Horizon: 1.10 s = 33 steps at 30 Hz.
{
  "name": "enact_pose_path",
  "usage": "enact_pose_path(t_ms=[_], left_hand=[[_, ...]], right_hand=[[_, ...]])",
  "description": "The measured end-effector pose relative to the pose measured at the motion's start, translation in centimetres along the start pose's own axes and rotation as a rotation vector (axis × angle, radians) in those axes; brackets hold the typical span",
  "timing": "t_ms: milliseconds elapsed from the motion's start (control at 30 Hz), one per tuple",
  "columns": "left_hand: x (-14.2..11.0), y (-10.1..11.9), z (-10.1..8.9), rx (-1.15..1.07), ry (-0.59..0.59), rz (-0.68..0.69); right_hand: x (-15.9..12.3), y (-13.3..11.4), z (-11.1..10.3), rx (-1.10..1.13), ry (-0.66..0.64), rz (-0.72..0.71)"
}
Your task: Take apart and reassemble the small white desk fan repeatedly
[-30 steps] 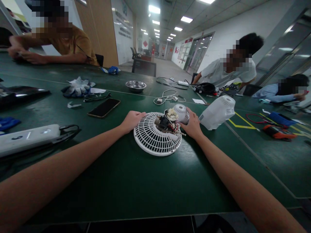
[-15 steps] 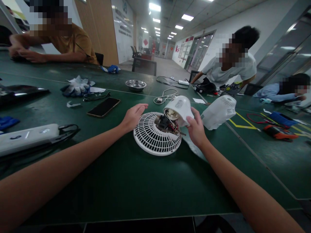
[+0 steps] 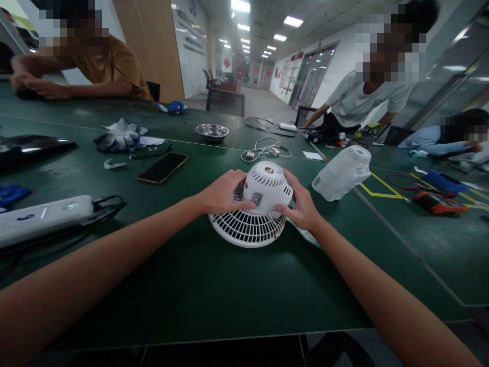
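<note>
Both hands on the cover (image 3: 268, 186), left hand (image 3: 225, 193) and right hand (image 3: 301, 204) part-closed around its sides, thumbs in front, far fingertips hidden. Cover sits over the middle of the grille (image 3: 248, 230), hiding its hub and back part; can't tell how well it's seated. Bit of something pale under right wrist, mostly blocked. Label on cover unreadable. Housing (image 3: 341, 173) well apart, to the right. Power strip (image 3: 46, 219) cut off at left edge.
</note>
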<state>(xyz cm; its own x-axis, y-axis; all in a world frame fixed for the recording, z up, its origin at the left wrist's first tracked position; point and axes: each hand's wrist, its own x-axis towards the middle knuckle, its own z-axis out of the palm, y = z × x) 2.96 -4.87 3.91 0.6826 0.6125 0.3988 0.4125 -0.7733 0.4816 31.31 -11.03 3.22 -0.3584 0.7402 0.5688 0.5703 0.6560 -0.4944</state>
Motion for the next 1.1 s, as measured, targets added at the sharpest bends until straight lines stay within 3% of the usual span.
enact_pose_path(t_ms=[367,533,767,933,1100], left_hand=[[0.1,0.7,-0.9,0.003,-0.153,-0.016],[0.1,0.8,-0.7,0.015,-0.122,-0.002],[0.0,0.9,-0.7,0.033,-0.109,-0.024],[0.0,0.8,-0.7,0.031,-0.109,-0.029],[0.0,0.5,-0.7,0.014,-0.118,-0.017]], right_hand=[[-0.2,-1.3,-0.5,-0.093,-0.075,0.030],[0.0,-1.1,-0.7,-0.086,-0.111,0.026],[0.0,-1.1,-0.3,-0.143,-0.060,0.015],[0.3,-1.1,-0.8,-0.028,-0.119,0.077],[0.7,-1.5,-1.0,-0.102,-0.153,0.063]])
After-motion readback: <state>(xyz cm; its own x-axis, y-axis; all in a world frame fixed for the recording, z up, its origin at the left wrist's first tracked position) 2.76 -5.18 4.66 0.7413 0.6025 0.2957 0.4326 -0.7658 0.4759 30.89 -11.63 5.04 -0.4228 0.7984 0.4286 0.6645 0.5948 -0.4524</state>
